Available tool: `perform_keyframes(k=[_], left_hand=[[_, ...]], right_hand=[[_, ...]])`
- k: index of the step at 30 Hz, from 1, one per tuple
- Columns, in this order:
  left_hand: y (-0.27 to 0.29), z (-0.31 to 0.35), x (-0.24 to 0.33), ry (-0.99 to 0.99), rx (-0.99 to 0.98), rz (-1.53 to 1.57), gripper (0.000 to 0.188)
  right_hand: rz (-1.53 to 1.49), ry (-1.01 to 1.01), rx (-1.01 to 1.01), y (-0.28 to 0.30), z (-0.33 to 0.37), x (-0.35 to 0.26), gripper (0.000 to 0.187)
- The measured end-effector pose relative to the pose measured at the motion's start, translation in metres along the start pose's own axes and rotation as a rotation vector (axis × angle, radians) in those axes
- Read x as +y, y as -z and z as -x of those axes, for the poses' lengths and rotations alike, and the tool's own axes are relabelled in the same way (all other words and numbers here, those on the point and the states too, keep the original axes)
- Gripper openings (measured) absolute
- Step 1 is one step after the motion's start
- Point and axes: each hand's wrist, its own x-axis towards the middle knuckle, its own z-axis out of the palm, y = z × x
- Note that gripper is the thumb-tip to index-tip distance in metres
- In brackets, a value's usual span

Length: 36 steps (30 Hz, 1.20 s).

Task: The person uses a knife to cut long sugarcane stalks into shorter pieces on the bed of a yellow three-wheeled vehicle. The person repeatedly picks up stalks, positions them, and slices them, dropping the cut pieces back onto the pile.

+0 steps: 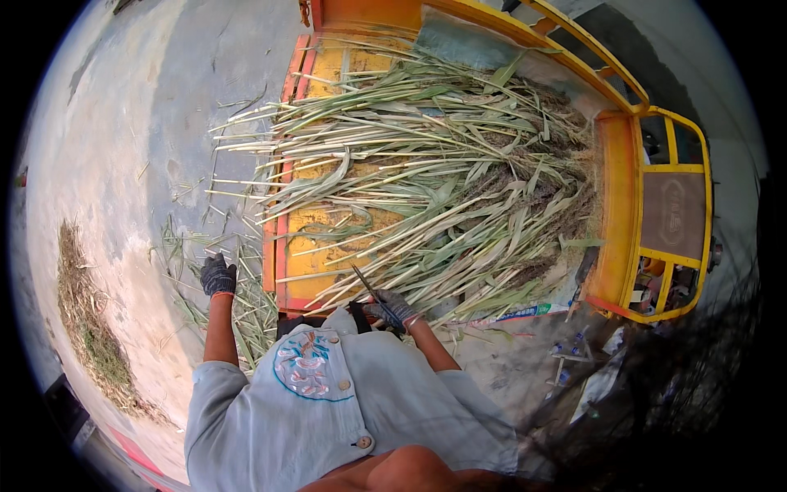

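Note:
A thick layer of long green stalks (393, 139) with leaves and dark seed heads, looking like sorghum, covers a yellow cart bed (307, 264). The pale cut ends stick out past its left edge. My right hand (392, 310), in a dark grey glove, is closed around a knife (362, 281) at the bed's near edge; its thin dark blade points up and left over the stalks. My left hand (219, 276), gloved too, reaches out left of the bed above leafy scraps (256, 316). Its thumb stands apart from the fingers. Short pale stalk pieces show by its fingertips.
An orange rail (279, 197) edges the bed's left side. A yellow frame with a brown panel (674, 209) rises at its right end. A heap of dry plant waste (94, 328) lies on the concrete far left. Loose litter (570, 357) lies at the lower right.

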Motion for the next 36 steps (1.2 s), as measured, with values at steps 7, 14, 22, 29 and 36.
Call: perform_keyframes(k=[7,14,22,29,36], left_hand=[[0.020,-0.067,0.278,-0.799,0.112,0.707,0.017],[0.008,-0.085,0.444,-0.798,-0.086,0.119,0.028],[0.009,-0.100,0.403,-0.882,-0.213,0.177,0.028],[-0.056,-0.113,0.360,-0.747,-0.367,0.149,0.030],[-0.006,-0.083,0.380,-0.659,-0.421,0.067,0.031]], right_hand=[[-0.479,0.253,-0.031,0.026,0.025,-0.030,0.024],[-0.965,-0.082,0.167,0.049,0.049,0.006,0.020],[-0.638,0.007,0.421,0.036,0.024,0.030,0.022],[-0.424,-0.006,0.337,0.042,0.017,-0.007,0.026],[-0.330,-0.014,0.415,0.044,0.023,-0.020,0.030]])
